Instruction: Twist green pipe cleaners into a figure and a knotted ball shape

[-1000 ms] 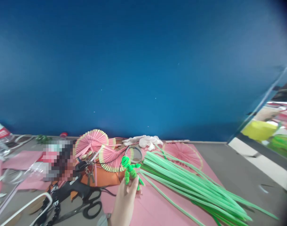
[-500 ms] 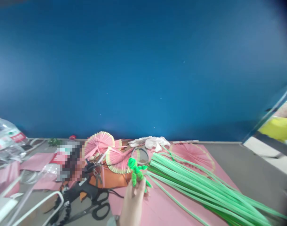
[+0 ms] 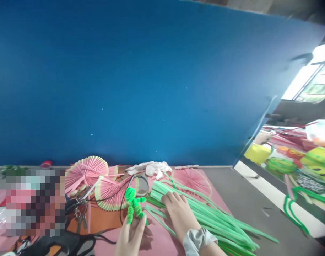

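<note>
My left hand [image 3: 131,234] holds up a small bright green pipe-cleaner figure [image 3: 133,207] by its lower end, near the bottom middle of the view. My right hand [image 3: 179,213], with a grey cuff at the wrist, lies on a long bundle of pale green pipe cleaners [image 3: 205,217] that stretches right across a pink sheet [image 3: 162,241]. Its fingers rest apart on the left end of the bundle, without a clear grip. Folded pink paper fans [image 3: 85,172] with yellow-green edges lie just behind the figure.
A blue wall [image 3: 151,89] rises right behind the grey table [image 3: 247,199]. Crumpled white cloth [image 3: 150,168], a round loop [image 3: 141,185], keys and a black tool crowd the left. Colourful items [image 3: 298,160] sit beyond a ledge at right.
My right hand has come into view and settled on the green pipe-cleaner bundle. The view swung right and upward. My left hand keeps holding the green figure.
</note>
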### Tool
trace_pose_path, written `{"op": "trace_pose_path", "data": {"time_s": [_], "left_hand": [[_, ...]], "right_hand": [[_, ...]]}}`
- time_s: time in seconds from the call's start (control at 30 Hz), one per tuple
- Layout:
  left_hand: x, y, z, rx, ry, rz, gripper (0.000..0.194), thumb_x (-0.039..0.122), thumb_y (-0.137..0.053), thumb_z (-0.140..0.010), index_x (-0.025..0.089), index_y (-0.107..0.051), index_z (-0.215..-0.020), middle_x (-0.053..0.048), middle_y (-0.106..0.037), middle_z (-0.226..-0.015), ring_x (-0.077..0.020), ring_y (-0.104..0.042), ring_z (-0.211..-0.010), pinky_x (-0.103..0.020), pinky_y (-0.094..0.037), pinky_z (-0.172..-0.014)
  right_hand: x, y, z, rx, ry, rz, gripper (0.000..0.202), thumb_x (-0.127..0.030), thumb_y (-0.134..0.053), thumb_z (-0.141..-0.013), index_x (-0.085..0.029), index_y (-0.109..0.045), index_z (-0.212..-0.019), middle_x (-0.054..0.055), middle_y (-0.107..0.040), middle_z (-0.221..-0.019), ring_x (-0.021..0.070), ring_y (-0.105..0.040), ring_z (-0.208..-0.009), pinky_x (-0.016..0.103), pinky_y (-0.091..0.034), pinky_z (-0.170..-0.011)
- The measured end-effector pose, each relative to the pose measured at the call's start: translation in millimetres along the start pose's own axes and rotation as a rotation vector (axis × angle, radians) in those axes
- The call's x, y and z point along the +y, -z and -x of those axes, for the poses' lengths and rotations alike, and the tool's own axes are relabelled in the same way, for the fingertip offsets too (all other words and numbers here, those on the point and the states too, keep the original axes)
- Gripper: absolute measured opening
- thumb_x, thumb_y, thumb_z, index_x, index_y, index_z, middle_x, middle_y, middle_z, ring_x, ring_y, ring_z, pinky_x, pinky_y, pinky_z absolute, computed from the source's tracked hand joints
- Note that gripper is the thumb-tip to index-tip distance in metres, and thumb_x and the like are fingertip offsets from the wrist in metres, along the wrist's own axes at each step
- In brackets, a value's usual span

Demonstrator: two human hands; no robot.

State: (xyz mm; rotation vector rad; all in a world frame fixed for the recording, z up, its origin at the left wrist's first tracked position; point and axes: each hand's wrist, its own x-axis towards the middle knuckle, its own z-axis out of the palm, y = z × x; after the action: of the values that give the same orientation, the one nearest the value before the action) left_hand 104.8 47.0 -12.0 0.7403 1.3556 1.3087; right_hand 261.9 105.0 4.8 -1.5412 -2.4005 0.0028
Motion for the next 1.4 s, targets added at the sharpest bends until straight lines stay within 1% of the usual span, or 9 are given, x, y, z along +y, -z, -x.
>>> {"op": "trace_pose_path", "data": {"time_s": [0.13,0.3,0.5,0.6,0.73,0.87,1.07,1.2,1.4], "left_hand": [[-7,-4.5,-2,-0.043,0.084,0.049,0.047,0.055,-0.064,-0.062,0.016,-0.053,-0.085,-0.007,-0.069,-0.065,-0.0175,-0.059,-0.036,-0.027,-0.048,-0.032],[-17,-4.2,-8,-0.136,0.078,0.068,0.043,0.054,-0.063,-0.066,0.012,-0.054,-0.075,-0.003,-0.062,-0.048,-0.0104,-0.055,-0.033,-0.016,-0.042,-0.031],[-28,-3.5,-13,-0.13,0.124,0.135,0.046,0.054,-0.069,-0.059,0.014,-0.052,-0.075,-0.002,-0.063,-0.057,-0.0089,-0.055,-0.036,-0.016,-0.043,-0.031],[-25,-4.7,-10,-0.144,0.118,0.118,0.046,0.054,-0.069,-0.059,0.015,-0.052,-0.075,-0.004,-0.065,-0.061,-0.0102,-0.056,-0.038,-0.018,-0.045,-0.032],[-18,-6.8,-2,-0.198,0.045,0.107,0.043,0.048,-0.07,-0.062,0.014,-0.052,-0.082,-0.002,-0.064,-0.056,-0.0118,-0.059,-0.038,-0.019,-0.048,-0.037],[-19,-8.1,3,-0.23,-0.014,0.136,0.036,0.032,-0.072,-0.065,0.014,-0.052,-0.088,0.002,-0.061,-0.05,-0.0125,-0.061,-0.042,-0.021,-0.049,-0.044],[-20,-9.7,7,-0.197,-0.019,0.156,0.041,0.014,-0.065,-0.065,0.018,-0.041,-0.097,0.005,-0.062,-0.055,-0.0129,-0.062,-0.048,-0.023,-0.05,-0.049],[-18,-9.9,8,-0.19,0.014,0.136,0.037,0.013,-0.062,-0.067,0.019,-0.038,-0.095,0.004,-0.063,-0.056,-0.0121,-0.061,-0.047,-0.02,-0.046,-0.045],[-25,-8.2,6,-0.247,0.02,0.144,0.052,0.019,-0.066,-0.068,0.019,-0.034,-0.107,0.006,-0.06,-0.053,-0.0132,-0.062,-0.048,-0.02,-0.045,-0.046]], "right_hand": [[0,-3,0,-0.033,0.048,0.008,0.01,-0.012,-0.055,-0.081,-0.021,-0.058,-0.083,0.005,-0.06,-0.09,0.0235,-0.054,-0.083,0.036,-0.041,-0.073],[9,6,-4,0.028,0.046,-0.032,0.02,-0.004,-0.04,-0.084,-0.019,-0.052,-0.08,0.005,-0.06,-0.081,0.0202,-0.056,-0.075,0.033,-0.044,-0.069],[13,29,-3,0.103,0.171,-0.014,0.045,0.001,-0.032,-0.076,-0.018,-0.044,-0.115,0.008,-0.061,-0.098,0.0209,-0.062,-0.082,0.032,-0.048,-0.069],[2,38,3,0.025,0.213,-0.022,0.033,-0.004,-0.033,-0.078,-0.023,-0.052,-0.098,0.003,-0.061,-0.079,0.0191,-0.061,-0.062,0.029,-0.046,-0.053],[-20,39,12,-0.036,0.126,-0.295,0.018,-0.015,-0.036,-0.085,-0.022,-0.049,-0.095,0.002,-0.062,-0.078,0.0171,-0.062,-0.065,0.025,-0.046,-0.054],[-33,37,14,-0.181,0.018,-0.403,0.006,-0.022,-0.049,-0.081,-0.021,-0.052,-0.087,0.002,-0.061,-0.085,0.0177,-0.061,-0.072,0.025,-0.046,-0.06],[-35,32,13,-0.275,0.04,-0.467,0.013,-0.013,-0.043,-0.082,-0.018,-0.056,-0.084,0.006,-0.059,-0.092,0.0184,-0.059,-0.082,0.028,-0.045,-0.072],[-34,31,12,-0.314,0.074,-0.473,0.016,-0.013,-0.042,-0.082,-0.018,-0.057,-0.085,0.006,-0.061,-0.092,0.0186,-0.059,-0.082,0.028,-0.045,-0.072],[-33,37,10,-0.337,0.027,-0.458,0.013,-0.011,-0.043,-0.079,-0.017,-0.055,-0.077,0.004,-0.061,-0.08,0.017,-0.058,-0.072,0.027,-0.042,-0.068]]}}
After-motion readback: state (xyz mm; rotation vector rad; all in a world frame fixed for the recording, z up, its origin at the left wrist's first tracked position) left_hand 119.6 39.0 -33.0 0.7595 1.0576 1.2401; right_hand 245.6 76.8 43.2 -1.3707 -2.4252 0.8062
